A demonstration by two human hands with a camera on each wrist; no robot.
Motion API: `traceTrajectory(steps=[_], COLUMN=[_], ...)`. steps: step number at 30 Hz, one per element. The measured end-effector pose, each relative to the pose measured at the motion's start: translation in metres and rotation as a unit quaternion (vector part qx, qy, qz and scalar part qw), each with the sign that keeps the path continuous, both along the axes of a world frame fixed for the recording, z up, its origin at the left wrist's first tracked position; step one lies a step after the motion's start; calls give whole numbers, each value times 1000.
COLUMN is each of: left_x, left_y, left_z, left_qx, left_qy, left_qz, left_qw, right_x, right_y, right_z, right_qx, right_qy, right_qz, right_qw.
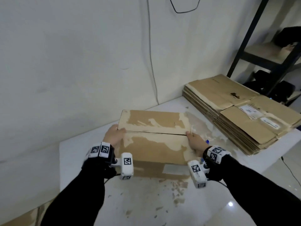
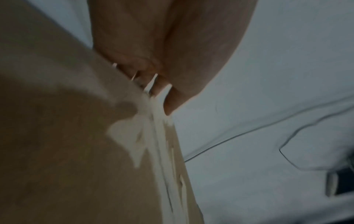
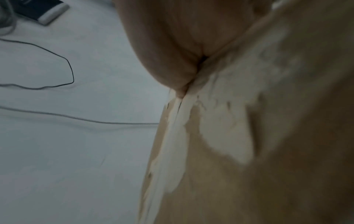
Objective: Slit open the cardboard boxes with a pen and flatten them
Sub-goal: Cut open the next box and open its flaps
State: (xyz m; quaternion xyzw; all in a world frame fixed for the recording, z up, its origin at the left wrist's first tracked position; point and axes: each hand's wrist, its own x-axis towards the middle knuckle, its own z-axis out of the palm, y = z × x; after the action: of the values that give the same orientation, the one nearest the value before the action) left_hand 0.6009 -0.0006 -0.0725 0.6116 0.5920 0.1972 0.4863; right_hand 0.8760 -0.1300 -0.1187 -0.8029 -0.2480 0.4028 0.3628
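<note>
Both hands, left [image 1: 114,135] and right [image 1: 194,141], grip the light, stiff cardboard box [image 1: 154,144] at its slit seam's ends, the best hold.

Both your arms reach forward in black sleeves, each wrist wrapped in a band of black-and-white markers with a white camera block hanging beneath. Your left hand [image 1: 114,135] sits palm inward, thumb lying on top and fingers curled over a cardboard edge. Your right hand [image 1: 194,141] mirrors it opposite, thumb up top, fingers tucked out of sight.
</note>
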Motion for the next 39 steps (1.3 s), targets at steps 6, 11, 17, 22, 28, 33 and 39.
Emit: traceTrajectory(steps=[6,11,17,22,28,33,39], left_x=[74,161,219,218,205,193,185], left_y=[-31,-105,-136,-150,-150,-161,-186], left_z=[60,19,-38,-45,-27,-24,-38], left_qx=[165,72,122,201,242,334,206], left_qy=[44,174,429,437,384,146,-225], left_qz=[-34,-159,-98,-103,-80,7,200], left_qw=[985,969,890,871,887,931,931], right_x=[-13,54,102,120,107,104,88], right_y=[-23,-9,4,-19,-14,-2,-5], right_z=[-2,1,-13,-55,-63,-24,12], right_qx=[32,93,125,129,98,293,417], right_qy=[239,214,168,214,396,229,60], right_qz=[-48,1,154,94,109,86,235], right_qw=[969,972,966,964,906,924,876])
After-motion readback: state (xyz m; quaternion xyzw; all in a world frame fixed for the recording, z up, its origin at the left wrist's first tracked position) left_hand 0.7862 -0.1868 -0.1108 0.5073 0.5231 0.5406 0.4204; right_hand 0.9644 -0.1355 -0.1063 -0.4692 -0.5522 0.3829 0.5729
